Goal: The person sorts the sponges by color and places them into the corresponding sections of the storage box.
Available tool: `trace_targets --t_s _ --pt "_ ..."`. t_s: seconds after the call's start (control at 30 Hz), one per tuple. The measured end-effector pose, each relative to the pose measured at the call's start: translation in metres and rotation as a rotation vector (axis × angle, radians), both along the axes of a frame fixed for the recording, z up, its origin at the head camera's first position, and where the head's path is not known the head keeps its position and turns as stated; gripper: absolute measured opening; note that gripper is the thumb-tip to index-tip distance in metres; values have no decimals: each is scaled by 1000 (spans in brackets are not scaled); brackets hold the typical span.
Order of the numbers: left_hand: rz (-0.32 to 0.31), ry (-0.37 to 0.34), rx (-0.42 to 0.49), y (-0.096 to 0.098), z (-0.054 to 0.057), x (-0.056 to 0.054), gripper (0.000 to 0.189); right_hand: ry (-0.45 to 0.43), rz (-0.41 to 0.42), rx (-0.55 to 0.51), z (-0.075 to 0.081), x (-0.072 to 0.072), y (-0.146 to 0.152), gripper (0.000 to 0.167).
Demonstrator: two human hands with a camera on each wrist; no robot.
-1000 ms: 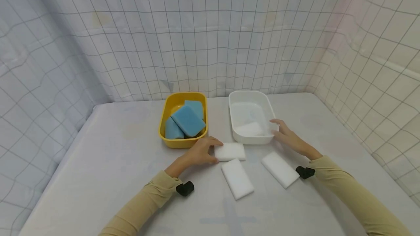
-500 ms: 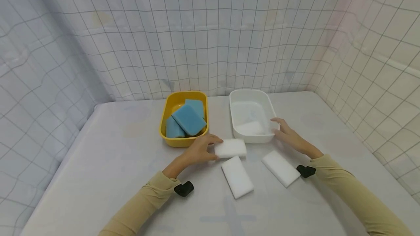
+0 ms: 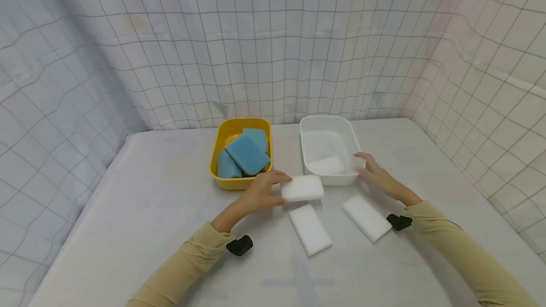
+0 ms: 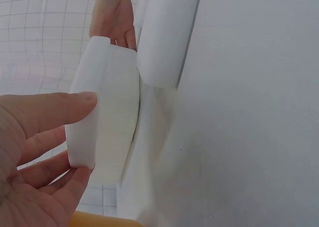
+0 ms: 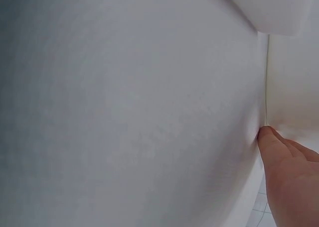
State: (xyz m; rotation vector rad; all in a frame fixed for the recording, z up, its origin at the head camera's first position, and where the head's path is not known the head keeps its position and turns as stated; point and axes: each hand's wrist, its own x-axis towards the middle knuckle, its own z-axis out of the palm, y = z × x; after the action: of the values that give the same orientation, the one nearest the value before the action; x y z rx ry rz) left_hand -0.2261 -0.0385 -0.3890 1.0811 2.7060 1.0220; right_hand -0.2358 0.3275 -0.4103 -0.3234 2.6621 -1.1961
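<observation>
My left hand pinches the left end of a white sponge between thumb and fingers. The sponge is lifted off the table, tilted, with its shadow below, and overlaps the front of the white plastic tub. In the left wrist view the thumb lies across the end of the white sponge. My right hand holds the tub at its right front corner, fingertips over the rim and thumb low on the outer wall. One white sponge lies inside the tub. Two more, a white sponge and another white sponge, lie flat in front.
A yellow tub with several blue sponges stands left of the white tub, just behind my left hand. A grid-patterned curtain rises behind the table and along both sides.
My left hand has raised the white sponge from the table and brought it slightly toward the white tub, tilting it. The right hand stays at the tub's corner.
</observation>
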Motion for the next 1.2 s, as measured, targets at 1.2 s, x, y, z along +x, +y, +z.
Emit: trace_targets --t_s 1.2 --pt "61 -49 84 43 39 -43 52 -2 -34 3 2 1 -2 52"
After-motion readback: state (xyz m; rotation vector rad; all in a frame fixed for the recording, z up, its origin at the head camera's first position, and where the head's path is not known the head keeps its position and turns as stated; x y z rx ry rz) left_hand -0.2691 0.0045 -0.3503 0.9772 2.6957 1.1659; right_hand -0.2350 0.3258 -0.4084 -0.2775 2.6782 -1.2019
